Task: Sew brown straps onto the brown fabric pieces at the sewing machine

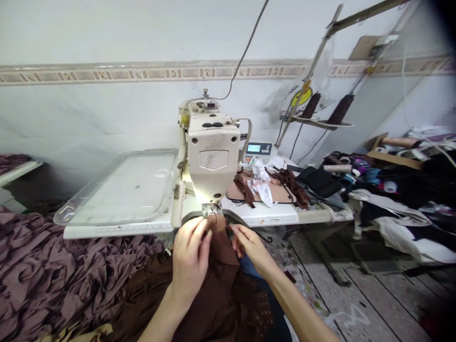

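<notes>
Far left, a heap of ruffled mauve fabric (53, 270) spills down beside the table. Next to it, a clear plastic extension tray (121, 187) sits on the white sewing table (260, 214). The left hand (190, 259) is at the front edge of the table, fingers bunched together and pinching the brown cloth (221, 280) just below the presser foot (208, 210). The cloth runs from there down across the lap, with a panel of small holes showing lower down. The right hand (249, 244) is on the cloth's other side, fingertips close at the edge; whether they are clamped on it, I cannot tell.

Behind them stands the lit sewing machine head (212, 152), with a control panel (257, 151) beyond. To the right are a tan pad (261, 192) with brown strips and white scraps, dark thread cones (340, 109), and mixed cloth (392, 213).

Judged step: positioning the brown edge at the foot — the next move calls for lining it up squarely beneath it.
</notes>
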A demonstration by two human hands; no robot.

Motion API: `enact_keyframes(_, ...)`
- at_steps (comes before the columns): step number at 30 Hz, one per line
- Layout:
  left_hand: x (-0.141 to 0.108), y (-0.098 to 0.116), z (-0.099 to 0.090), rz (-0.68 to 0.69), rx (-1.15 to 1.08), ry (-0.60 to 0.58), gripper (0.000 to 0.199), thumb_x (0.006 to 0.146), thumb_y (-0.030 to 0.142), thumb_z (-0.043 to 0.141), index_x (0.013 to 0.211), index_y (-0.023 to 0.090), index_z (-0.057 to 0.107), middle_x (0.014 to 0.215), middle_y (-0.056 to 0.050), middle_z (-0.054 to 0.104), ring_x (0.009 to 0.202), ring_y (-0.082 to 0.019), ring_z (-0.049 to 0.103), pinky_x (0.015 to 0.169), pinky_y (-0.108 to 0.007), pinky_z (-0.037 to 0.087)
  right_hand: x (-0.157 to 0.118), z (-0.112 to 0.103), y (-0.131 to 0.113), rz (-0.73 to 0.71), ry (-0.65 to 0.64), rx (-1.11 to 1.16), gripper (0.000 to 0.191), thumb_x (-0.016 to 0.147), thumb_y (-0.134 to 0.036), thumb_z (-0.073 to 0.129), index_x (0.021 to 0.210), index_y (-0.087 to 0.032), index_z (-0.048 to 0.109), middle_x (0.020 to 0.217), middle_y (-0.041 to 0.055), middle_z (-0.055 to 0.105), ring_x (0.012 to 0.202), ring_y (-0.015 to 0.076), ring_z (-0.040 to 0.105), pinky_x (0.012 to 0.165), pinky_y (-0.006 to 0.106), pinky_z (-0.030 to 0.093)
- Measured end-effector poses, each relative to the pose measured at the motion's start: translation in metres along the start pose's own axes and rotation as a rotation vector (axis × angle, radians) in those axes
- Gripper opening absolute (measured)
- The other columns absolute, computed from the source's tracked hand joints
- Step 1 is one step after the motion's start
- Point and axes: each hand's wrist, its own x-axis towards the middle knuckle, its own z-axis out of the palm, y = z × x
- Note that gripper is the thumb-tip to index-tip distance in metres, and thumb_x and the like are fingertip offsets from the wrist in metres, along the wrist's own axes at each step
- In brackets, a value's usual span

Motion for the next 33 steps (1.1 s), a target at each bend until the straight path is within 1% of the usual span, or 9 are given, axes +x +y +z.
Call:
enact_keyframes(3,-0.001,-0.018,0.001,-0.361,-0.129,0.007,0.032,0.110,0.036,0.054,0.133,0.019,0.068,0.130,-0.015,0.076,0.124,-0.029,0.071,0.106,-0.046,0.057,0.010,0.005,0.005,0.039,-0.108,-0.003,0.063,0.090,-0.082,0.064,0.094,-0.019,0.063,0.056,-0.0066,0.060,0.037,0.0085,0.044,0.039,0.020,0.028)
enact_keyframes(6,-0.004,-0.028,0.001,-0.647,-0.470,-0.211,0.042,0.107,0.052,0.054,0.119,0.018,0.075,0.116,-0.011,0.081,0.111,-0.028,0.075,0.097,-0.039,0.059,0.014,0.009,0.010,0.048,-0.182,0.002,0.064,0.088,-0.084,0.065,0.083,-0.021,0.057,0.056,-0.0073,0.056,0.037,0.0074,0.040,0.038,0.020,0.027)
enact_keyframes(11,-0.013,-0.008,-0.011,-0.754,-0.745,-0.252,0.034,0.096,0.051,0.074,0.099,0.017,0.080,0.093,-0.006,0.081,0.086,-0.022,0.074,0.079,-0.029,0.058,0.016,0.008,0.011,0.053,-0.206,0.011,0.062,0.089,-0.084,0.065,0.085,-0.022,0.060,0.057,-0.0072,0.053,0.041,0.0097,0.040,0.040,0.023,0.028)
enact_keyframes(17,-0.029,0.060,-0.017,-0.291,-0.688,-0.453,0.022,0.104,0.033,0.068,0.091,0.020,0.080,0.086,-0.005,0.076,0.088,-0.019,0.069,0.083,-0.028,0.055,0.012,-0.003,0.008,0.056,-0.179,0.045,0.058,0.079,-0.077,0.082,0.080,-0.021,0.064,0.072,-0.0017,0.062,0.067,0.0154,0.054,0.058,0.026,0.039)
enact_keyframes(20,-0.053,0.082,-0.001,0.168,-0.764,-0.743,0.022,0.102,0.039,0.072,0.114,0.023,0.081,0.095,-0.007,0.080,0.106,-0.023,0.071,0.099,-0.031,0.054,-0.001,-0.013,0.008,0.112,-0.208,0.053,0.054,0.076,-0.060,0.094,0.076,-0.020,0.057,0.065,-0.0069,0.052,0.059,0.0100,0.042,0.056,0.024,0.030)
enact_keyframes(22,-0.067,0.086,0.008,0.244,-0.801,-0.839,0.033,0.102,0.045,0.072,0.127,0.024,0.078,0.103,-0.007,0.081,0.101,-0.021,0.074,0.093,-0.027,0.056,-0.014,-0.025,0.007,0.130,-0.244,0.087,0.055,0.071,-0.049,0.100,0.075,-0.020,0.055,0.065,-0.0089,0.049,0.058,0.0077,0.038,0.056,0.022,0.028)
enact_keyframes(28,-0.062,0.050,0.016,-0.508,-0.587,-0.469,0.031,0.111,0.039,0.053,0.108,0.022,0.079,0.103,-0.008,0.080,0.098,-0.021,0.074,0.094,-0.033,0.055,-0.051,-0.065,0.004,0.226,-0.391,0.072,0.049,0.084,-0.042,0.094,0.122,-0.023,0.069,0.082,-0.0049,0.068,0.060,0.0082,0.052,0.057,0.020,0.038)
enact_keyframes(30,-0.059,0.035,0.021,-0.648,-0.616,-0.580,0.033,0.108,0.041,0.054,0.128,0.024,0.075,0.131,-0.011,0.076,0.124,-0.026,0.069,0.113,-0.039,0.047,-0.059,-0.068,0.001,0.207,-0.410,0.005,0.049,0.088,-0.042,0.091,0.129,-0.024,0.071,0.100,0.0009,0.076,0.075,0.0124,0.066,0.067,0.022,0.048)
enact_keyframes(33,-0.064,0.021,0.031,-0.732,-0.694,-0.762,0.039,0.105,0.051,0.058,0.124,0.025,0.079,0.127,-0.009,0.079,0.120,-0.029,0.071,0.111,-0.042,0.047,-0.065,-0.060,-0.010,0.091,-0.414,-0.132,0.036,0.093,-0.041,0.086,0.123,-0.024,0.078,0.120,0.0060,0.079,0.108,0.0215,0.072,0.095,0.031,0.054)
